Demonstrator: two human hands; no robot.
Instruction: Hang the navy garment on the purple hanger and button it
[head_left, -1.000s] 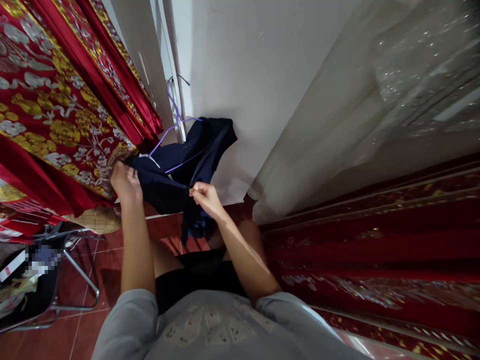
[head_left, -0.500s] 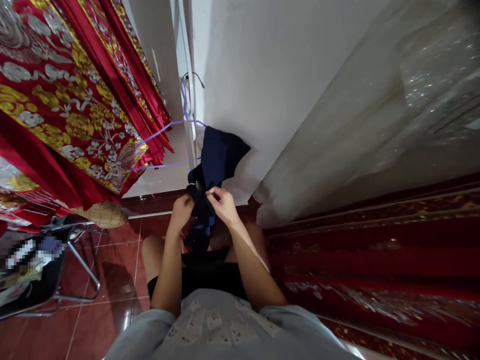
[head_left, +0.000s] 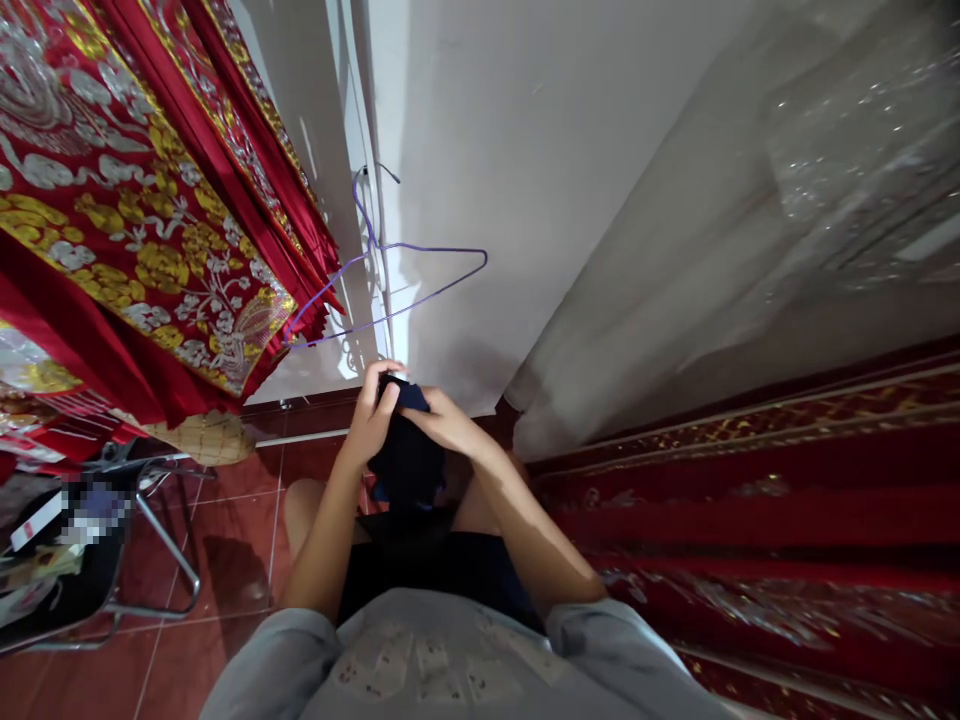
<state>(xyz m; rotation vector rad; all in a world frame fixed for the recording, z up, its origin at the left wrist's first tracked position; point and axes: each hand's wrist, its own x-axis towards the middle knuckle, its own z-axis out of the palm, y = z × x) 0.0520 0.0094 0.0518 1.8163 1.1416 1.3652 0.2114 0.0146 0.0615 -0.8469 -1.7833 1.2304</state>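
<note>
A dark navy garment (head_left: 409, 455) hangs down between my knees, its top edge bunched in both hands. My left hand (head_left: 379, 410) is closed on its upper left side, thumb toward me. On the other side my right hand (head_left: 442, 420) grips the fabric, fingers pressed against it. Which kind of garment it is I cannot make out. Just beyond my hands a purple wire hanger (head_left: 431, 247) hangs by its hook, with no cloth on its right arm; its left end touches the red embroidered cloth.
Red cloth with gold and silver embroidery (head_left: 172, 240) hangs at the left. Below it stands a black folding chair (head_left: 97, 590) with items on its seat. A pale sheer covering (head_left: 660, 280) and dark red embroidered fabric (head_left: 750, 520) fill the right side. A white wall (head_left: 540, 130) lies ahead.
The navy garment has come off the hanger's right arm and is now gathered lower in my two hands. The purple hanger hangs bare.
</note>
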